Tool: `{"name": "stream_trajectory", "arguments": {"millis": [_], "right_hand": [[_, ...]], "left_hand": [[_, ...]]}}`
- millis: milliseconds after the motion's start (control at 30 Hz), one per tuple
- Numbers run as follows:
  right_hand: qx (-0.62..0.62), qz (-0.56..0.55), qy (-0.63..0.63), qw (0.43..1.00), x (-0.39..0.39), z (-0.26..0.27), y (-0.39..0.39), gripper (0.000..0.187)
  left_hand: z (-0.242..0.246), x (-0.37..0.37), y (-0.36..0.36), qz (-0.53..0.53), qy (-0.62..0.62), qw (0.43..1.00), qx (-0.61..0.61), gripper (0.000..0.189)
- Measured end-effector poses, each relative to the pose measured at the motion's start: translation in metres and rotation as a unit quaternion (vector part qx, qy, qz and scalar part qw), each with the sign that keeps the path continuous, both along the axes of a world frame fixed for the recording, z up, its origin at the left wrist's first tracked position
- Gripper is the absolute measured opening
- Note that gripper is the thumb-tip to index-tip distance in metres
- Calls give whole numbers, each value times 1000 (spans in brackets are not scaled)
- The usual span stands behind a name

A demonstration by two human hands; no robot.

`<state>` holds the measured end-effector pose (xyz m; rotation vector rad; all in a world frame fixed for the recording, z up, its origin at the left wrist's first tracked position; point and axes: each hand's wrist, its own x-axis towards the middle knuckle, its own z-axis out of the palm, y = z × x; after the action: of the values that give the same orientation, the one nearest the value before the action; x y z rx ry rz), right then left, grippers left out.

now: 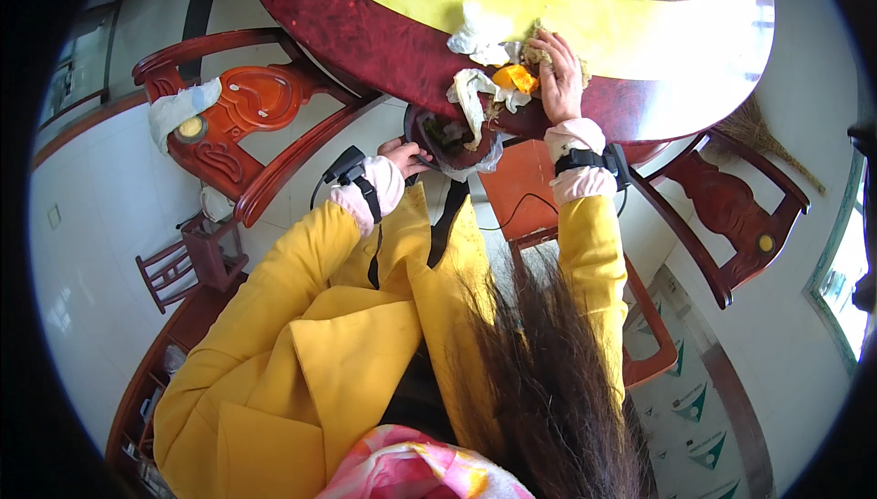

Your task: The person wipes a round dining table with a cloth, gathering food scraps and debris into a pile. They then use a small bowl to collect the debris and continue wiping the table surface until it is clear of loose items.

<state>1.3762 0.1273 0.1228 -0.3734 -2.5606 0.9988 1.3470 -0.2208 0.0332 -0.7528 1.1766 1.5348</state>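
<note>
My right hand (563, 81) presses over a tan fibrous pad (534, 53) at the near edge of a round table (384, 46). Crumpled white tissues (479, 36) and an orange peel (515, 79) lie against the pad and fingers. One limp, whitish tissue strip (469, 98) hangs over the table's edge. Below it is a dark waste bin (418, 125) with a clear plastic liner (479, 164); some green scraps (438, 134) show inside. My left hand (404, 156) grips the bin's near-left rim.
A carved red wooden chair (253, 101) with a cloth (181, 108) on it stands left. Another carved chair (719, 204) is at right, near a straw broom (767, 136). An orange-red seat (517, 187) is under the table's edge. A small stool (212, 252) stands lower left.
</note>
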Motion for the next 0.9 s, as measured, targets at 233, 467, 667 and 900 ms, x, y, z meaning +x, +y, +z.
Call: {"name": "stream_trajectory", "arguments": {"millis": [233, 467, 667, 900], "right_hand": [[-4, -21, 9, 1000, 21, 6, -55, 35], [-5, -53, 13, 998, 38, 5, -110, 30], [-36, -37, 12, 999, 60, 3, -160, 38], [-241, 19, 36, 970, 72, 19, -191, 35]], "left_hand": [[1, 1, 4, -2, -3, 1000, 11, 16], [10, 3, 1, -10, 3, 999, 43, 16], [7, 1, -2, -8, -5, 1000, 30, 16], [-4, -6, -14, -18, 18, 1000, 16, 11]]}}
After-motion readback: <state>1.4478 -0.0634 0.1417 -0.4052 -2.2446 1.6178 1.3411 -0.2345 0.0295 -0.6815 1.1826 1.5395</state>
